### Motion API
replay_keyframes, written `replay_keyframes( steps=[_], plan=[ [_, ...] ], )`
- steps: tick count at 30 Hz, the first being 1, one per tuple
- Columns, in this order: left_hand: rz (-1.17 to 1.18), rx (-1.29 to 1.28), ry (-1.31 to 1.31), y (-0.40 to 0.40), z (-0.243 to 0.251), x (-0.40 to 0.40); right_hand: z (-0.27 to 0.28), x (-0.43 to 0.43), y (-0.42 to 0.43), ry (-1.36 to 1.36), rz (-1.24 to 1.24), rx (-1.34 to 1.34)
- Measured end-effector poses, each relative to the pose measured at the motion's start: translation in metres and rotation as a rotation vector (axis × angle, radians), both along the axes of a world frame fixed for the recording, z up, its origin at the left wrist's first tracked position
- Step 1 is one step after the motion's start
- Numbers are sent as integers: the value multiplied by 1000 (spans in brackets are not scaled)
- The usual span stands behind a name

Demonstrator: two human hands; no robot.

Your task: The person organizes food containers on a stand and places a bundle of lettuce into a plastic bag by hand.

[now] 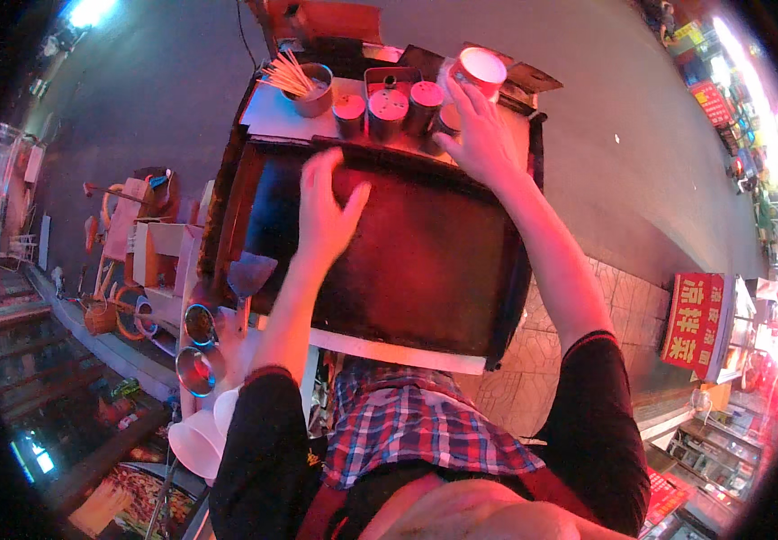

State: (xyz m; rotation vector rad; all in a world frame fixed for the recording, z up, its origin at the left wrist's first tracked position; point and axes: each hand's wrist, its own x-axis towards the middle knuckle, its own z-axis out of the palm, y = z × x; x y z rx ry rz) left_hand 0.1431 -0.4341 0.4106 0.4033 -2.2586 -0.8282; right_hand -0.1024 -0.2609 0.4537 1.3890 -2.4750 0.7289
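Observation:
My left hand (329,206) hovers with fingers apart over the left part of a dark flat griddle plate (422,270), holding nothing. At the far right of the cart's shelf, my right hand (480,131) reaches over a dark shaker beside a round white-topped tub (482,67). Its fingers are spread near the tub; whether they touch it is unclear. Dark shakers with perforated lids (389,106) stand left of that hand. A metal pot (314,94) holding wooden sticks (287,74) is at the shelf's left end.
A wide-bladed scraper (250,273) lies at the griddle's left edge. Round metal containers (198,370) and white cups (196,442) stand at lower left. A parked cycle and boxes (159,253) are further left. A red sign (692,325) with writing stands at right.

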Motion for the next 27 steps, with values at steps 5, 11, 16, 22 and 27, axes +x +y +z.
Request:
replay_keyframes(
  steps=[5,11,16,22,27],
  plan=[
    [14,-319,-245,-81,-20,-107,-42,-20,-69,106,-43,325],
    [-252,-382,-395,-110,-31,-144,-51,-19,-61,180,10,209],
    [-341,-421,-212,-110,-35,-151,-60,-14,-54,156,-94,96],
    [-395,-460,142,-70,-22,-167,-84,-43,-10,248,124,-5],
    [-191,-450,179,-49,64,-94,-2,-12,16,203,67,-44]
  ],
)
